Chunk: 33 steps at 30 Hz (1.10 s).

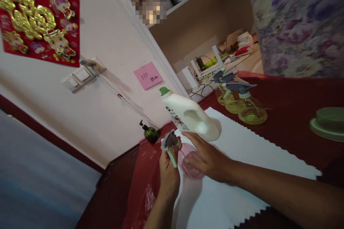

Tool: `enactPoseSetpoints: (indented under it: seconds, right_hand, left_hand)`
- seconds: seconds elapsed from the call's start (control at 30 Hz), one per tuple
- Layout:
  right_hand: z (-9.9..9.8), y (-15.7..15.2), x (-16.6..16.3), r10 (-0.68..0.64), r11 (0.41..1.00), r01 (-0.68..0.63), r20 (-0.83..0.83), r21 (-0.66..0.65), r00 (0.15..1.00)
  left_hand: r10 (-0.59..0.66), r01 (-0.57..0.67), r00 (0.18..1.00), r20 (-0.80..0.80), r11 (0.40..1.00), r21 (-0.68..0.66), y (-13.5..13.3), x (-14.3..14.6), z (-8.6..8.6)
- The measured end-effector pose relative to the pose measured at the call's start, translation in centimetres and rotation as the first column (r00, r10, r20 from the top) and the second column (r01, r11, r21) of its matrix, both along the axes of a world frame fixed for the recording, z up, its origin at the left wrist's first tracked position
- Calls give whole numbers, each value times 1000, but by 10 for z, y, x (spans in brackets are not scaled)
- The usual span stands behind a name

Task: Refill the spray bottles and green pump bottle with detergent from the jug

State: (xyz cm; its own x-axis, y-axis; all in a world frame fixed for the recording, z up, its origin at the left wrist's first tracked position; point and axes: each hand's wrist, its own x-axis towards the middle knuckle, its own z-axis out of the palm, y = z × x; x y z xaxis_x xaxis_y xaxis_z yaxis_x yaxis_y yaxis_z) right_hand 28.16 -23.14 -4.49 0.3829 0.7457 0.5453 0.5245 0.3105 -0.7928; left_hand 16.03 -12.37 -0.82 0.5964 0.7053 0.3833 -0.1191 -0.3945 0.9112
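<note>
A pink see-through spray bottle point(186, 150) with a grey and pale green spray head point(170, 139) is between my two hands. My left hand point(169, 177) is closed around the spray head, some of its fingers hidden behind it. The bottle's round body is in the grip of my right hand point(208, 157), its index finger stretched along the top. Just behind stands a large white jug point(192, 114) with a green cap and a side handle, on a white sheet point(215, 200) with zigzag edges.
Several spray bottles point(252, 109) with yellowish bodies stand at the back right. A green pump bottle point(150, 134) is by the wall. At the far right lies a green lidded container point(328, 123). Red film point(142, 182) covers part of the table; a router point(212, 69) sits behind.
</note>
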Motion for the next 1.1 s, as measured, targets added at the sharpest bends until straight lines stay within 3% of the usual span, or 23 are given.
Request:
enactPoseSetpoints:
  seconds: [0.13,0.3,0.6,0.83,1.1]
  right_hand:
    - [38,10,14,-4,985,-18,127,171,992]
    - [76,33,22,211,956,-262,310,133,927]
    - [82,30,32,327,934,-357,332,30,884]
    - [86,34,28,324,940,-339,356,-21,877]
    - [89,28,29,307,949,-310,359,-49,882]
  left_hand:
    - [-22,22,999,29,1000,-4,2,1,-5]
    - [-12,11,998,61,1000,17,6,3,-11]
    - [83,-86,996,43,994,70,4,0,-18]
    - [69,-84,983,170,993,81,4,8,-21]
    - [134,-123,982,133,988,-89,0,10,-30]
